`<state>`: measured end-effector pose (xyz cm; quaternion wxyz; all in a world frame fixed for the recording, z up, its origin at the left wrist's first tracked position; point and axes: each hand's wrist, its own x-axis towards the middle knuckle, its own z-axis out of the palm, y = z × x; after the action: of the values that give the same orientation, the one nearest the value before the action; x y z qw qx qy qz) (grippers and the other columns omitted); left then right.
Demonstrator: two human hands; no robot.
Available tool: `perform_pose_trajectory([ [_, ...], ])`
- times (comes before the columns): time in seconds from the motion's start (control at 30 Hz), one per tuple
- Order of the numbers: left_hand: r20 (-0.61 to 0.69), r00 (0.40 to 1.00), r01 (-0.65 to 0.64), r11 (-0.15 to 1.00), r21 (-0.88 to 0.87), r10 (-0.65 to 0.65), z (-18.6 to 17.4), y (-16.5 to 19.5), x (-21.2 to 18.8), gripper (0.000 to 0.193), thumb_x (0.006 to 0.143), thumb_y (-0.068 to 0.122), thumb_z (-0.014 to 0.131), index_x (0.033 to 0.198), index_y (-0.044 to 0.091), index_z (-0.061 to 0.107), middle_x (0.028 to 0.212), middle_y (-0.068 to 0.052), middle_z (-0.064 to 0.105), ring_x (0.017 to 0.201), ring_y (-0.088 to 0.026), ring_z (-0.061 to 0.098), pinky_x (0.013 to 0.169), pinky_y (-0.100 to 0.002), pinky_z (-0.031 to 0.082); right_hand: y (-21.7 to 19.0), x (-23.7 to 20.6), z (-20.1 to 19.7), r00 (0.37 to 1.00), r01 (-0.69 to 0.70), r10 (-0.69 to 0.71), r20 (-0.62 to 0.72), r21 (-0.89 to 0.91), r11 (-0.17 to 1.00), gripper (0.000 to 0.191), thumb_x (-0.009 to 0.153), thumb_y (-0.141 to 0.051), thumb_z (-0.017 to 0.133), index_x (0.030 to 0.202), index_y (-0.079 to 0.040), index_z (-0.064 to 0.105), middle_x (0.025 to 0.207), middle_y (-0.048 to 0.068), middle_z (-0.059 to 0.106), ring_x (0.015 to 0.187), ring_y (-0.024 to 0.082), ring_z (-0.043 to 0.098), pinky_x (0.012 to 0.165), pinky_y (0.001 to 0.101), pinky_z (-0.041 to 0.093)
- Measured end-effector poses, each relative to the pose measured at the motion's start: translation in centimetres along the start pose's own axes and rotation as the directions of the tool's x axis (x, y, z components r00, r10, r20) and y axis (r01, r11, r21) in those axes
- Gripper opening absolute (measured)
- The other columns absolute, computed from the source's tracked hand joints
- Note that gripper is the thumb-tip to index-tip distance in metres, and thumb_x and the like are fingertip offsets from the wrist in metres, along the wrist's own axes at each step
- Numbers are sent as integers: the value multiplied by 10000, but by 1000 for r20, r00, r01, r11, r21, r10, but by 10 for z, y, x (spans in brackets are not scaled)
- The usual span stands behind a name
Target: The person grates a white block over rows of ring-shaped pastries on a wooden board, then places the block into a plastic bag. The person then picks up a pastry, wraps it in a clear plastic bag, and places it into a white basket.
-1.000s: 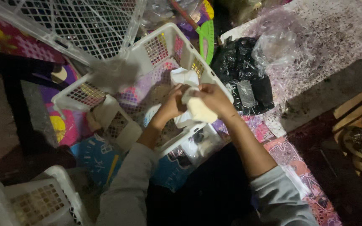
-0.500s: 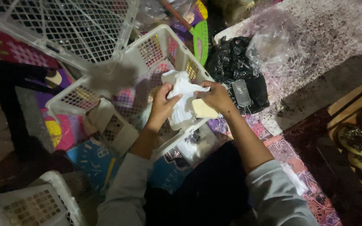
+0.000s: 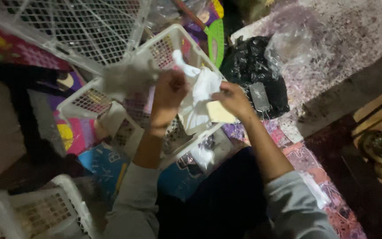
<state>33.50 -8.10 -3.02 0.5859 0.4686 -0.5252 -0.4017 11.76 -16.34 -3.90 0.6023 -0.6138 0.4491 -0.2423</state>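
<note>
Head view. Dim, cluttered floor: patterned mat in pinks and purples [image 3: 315, 159], shredded pale filling strewn across it, a black plastic bag [image 3: 253, 75] beside a clear crumpled one [image 3: 288, 44]. White plastic mesh baskets all round: a large one tipped at the top left [image 3: 80, 31], another at the bottom left [image 3: 40, 212], and the one under the hands [image 3: 173, 44].

Left hand [image 3: 169, 90] closed on the upper edge of a white cloth [image 3: 200, 95], lifting it above the basket. Right hand [image 3: 233, 99] pinches the cloth's other side, and a flat cream-coloured piece [image 3: 221, 113] sits against its fingers (card or foam; cannot tell).

Progress, as a judgement: the cloth is opened out only in part. It is bunched and creased between the hands, with one corner poking up at the top left and the bulk sagging toward the basket rim. Spreading or folding it appears unfinished, and nothing is laid down.

Orientation: the cloth's long axis runs roughly from upper left to lower right, hanging steeply, with its free end pointing down into the basket.
</note>
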Motion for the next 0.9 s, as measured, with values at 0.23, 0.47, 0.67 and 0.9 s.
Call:
perform_pose_trajectory([
  [0.23,7,995,-97,947,305,99,20,-7,5,325,863,59,726,1169,45,619,1022,-70,677,908,-137,644,773,-266,530,6,-16,-32,984,174,-171,-49,49,984,219,860,-39,757,1078,-48,732,960,2,729,812,82,670,697,260,556],
  [0.47,-298,954,45,969,241,30,-28,-18,-34,93,1047,71,721,1124,35,682,835,-110,601,711,-173,495,652,-269,420,30,-25,-76,981,9,33,-192,215,977,54,954,-103,734,969,-57,709,868,-2,704,698,64,627,599,246,516],
  [0.67,65,994,-71,974,-216,87,-1,25,-35,287,892,26,736,1154,46,620,963,-36,628,874,-142,614,743,-263,510,10,-40,-70,965,-43,97,-246,214,976,165,1015,-229,680,1021,-72,728,877,1,688,679,59,608,575,250,501],
  [0.9,331,774,-599,793,108,539,-2,93,-74,162,968,-16,685,1098,40,604,1031,-83,640,944,-247,656,860,-363,551,-50,-77,-79,869,-108,391,-304,654,749,663,1031,-610,322,1136,-34,635,994,108,707,741,144,737,576,329,613],
])
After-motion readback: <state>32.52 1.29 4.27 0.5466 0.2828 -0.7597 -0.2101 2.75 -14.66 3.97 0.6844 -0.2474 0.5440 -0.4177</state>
